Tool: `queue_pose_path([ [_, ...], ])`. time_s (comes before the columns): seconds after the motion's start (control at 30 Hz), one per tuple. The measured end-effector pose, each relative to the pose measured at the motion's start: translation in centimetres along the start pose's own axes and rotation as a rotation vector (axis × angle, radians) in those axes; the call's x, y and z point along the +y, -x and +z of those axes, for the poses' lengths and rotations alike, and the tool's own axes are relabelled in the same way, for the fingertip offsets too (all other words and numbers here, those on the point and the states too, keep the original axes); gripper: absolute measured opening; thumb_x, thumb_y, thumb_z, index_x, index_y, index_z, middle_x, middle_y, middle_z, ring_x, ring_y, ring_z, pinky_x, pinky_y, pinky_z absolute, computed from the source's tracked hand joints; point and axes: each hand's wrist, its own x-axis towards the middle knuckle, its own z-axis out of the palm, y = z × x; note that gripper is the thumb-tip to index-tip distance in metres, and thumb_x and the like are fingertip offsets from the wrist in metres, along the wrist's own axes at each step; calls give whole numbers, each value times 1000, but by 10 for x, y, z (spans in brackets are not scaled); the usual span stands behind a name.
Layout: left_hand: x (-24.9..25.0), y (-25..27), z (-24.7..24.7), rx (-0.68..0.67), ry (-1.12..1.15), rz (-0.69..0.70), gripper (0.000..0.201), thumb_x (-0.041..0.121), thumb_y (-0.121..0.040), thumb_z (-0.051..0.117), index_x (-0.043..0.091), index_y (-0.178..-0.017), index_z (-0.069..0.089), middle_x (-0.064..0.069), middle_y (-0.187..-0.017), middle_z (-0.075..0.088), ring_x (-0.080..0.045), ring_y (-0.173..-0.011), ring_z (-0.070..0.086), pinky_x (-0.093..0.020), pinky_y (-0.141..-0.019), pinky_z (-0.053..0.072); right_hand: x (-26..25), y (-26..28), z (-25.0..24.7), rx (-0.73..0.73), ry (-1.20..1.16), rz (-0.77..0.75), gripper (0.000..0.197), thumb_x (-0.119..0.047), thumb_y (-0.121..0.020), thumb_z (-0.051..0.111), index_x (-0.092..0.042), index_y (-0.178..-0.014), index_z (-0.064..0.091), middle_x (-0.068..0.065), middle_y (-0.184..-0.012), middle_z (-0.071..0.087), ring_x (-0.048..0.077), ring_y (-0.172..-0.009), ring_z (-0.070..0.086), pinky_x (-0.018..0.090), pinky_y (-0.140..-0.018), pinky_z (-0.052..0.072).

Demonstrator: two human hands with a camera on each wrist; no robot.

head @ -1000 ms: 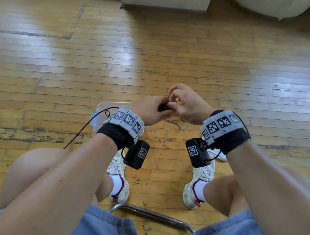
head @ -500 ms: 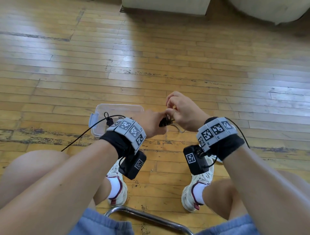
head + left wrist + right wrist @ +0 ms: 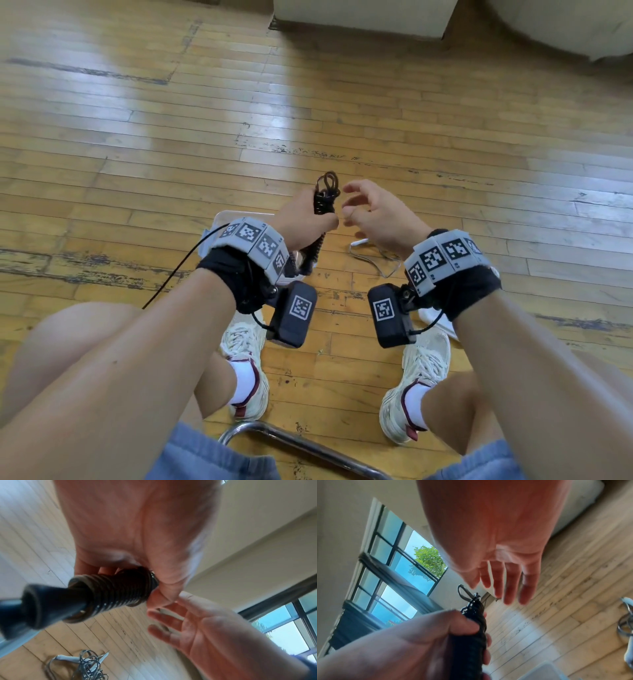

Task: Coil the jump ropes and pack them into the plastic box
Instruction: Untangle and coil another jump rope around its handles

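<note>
While your left hand curls round the black jump rope, your right hand hangs just beside it with fingers spread loose and holding nothing. The rope is wound tight round its own handles into a dark ribbed bundle, shown close in the left wrist view, with a small loop of cord poking out above your fist and the butt of the handles sticking out below toward your wrist. You hold it upright, raised off the wooden floor, above and slightly right of the clear plastic box, which sits on the floor mostly hidden behind your left wrist; only its far left corner shows. A second rope, pale grey with white handles, lies loose and tangled on the floor under your right hand, just right of the box. Your shoes are planted nearer to you than both, and a chrome chair bar curves across below your knees. Beyond your hands the floor runs open up to pale furniture along the far edge.
</note>
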Motion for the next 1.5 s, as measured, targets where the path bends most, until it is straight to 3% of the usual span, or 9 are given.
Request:
queue_pose_path([
  [0.1, 2, 6, -9, 67, 88, 29, 5, 11, -94, 58, 14, -92, 60, -16, -94, 66, -26, -83, 61, -50, -92, 53, -13, 0, 12, -176, -73, -19, 68, -16, -96, 63, -22, -155, 29, -3, -129, 57, 20, -102, 67, 40, -85, 60],
  [0.27, -1, 12, -22, 82, 81, 6, 21, 17, -98, 53, 22, -78, 57, -4, -85, 66, -28, -90, 65, -40, -86, 56, -22, -15, 39, -73, 51, -61, 57, -30, -87, 76, -16, -135, 49, -2, -115, 62, 16, -99, 64, 24, -77, 53],
  [0.4, -17, 9, -41, 38, -44, -34, 10, 24, -99, 51, 22, -96, 60, -11, -102, 67, -33, -102, 66, -49, -86, 59, -31, -30, 61, -1, 51, -50, 29, -21, -90, 70, -19, -113, 53, -8, -90, 60, 10, -80, 59, 13, -61, 42],
  [0.53, -45, -12, -81, 54, -321, -123, 52, 35, -100, 51, 16, -147, 40, -8, -124, 62, -28, -102, 64, -47, -91, 56, -36, -47, 89, -114, -100, 94, 19, -10, -91, 66, -20, -91, 50, -1, -86, 59, 21, -87, 61, 33, -77, 53],
  [0.63, -71, -30, -108, 65, -496, -117, 54, 35, -101, 50, 17, -150, 37, -7, -133, 59, -27, -110, 61, -44, -98, 51, -28, -71, 110, -189, -142, 217, 16, -6, -90, 62, -17, -84, 53, 12, -91, 61, 28, -90, 61, 51, -92, 55],
  [0.8, -128, -68, -123, 38, -563, -165, 53, 33, -100, 51, 16, -149, 38, -6, -134, 59, -27, -112, 60, -36, -95, 50, -8, -125, 140, -193, 8, 273, 32, -8, -86, 71, -10, -106, 47, 6, -85, 57, 19, -72, 58, 30, -60, 50],
  [1.0, -207, -121, -105, -21, -571, -193, 46, 25, -100, 52, 10, -143, 45, -8, -128, 60, -27, -110, 59, -33, -88, 48, 26, -187, 187, -222, 437, 233, 35, -31, -75, 81, -23, -76, 47, 2, -86, 64, 23, -91, 67, 42, -85, 59],
  [1.17, -258, -150, -80, -126, -668, -199, 34, 23, -101, 48, 11, -133, 51, -7, -119, 63, -26, -100, 59, -29, -76, 43, 60, -226, 221, -391, 698, 115, 31, -37, -75, 78, -23, -100, 68, -1, -97, 71, 22, -91, 65, 36, -87, 55],
  [1.5, -315, -169, -42, -282, -686, -239, 20, 24, -99, 49, 10, -111, 55, -11, -99, 66, -29, -87, 63, -41, -78, 55, 114, -257, 279, -817, 859, 92, 67, -8, -80, 74, -17, -141, 49, 11, -128, 64, 30, -113, 63, 35, -88, 52],
])
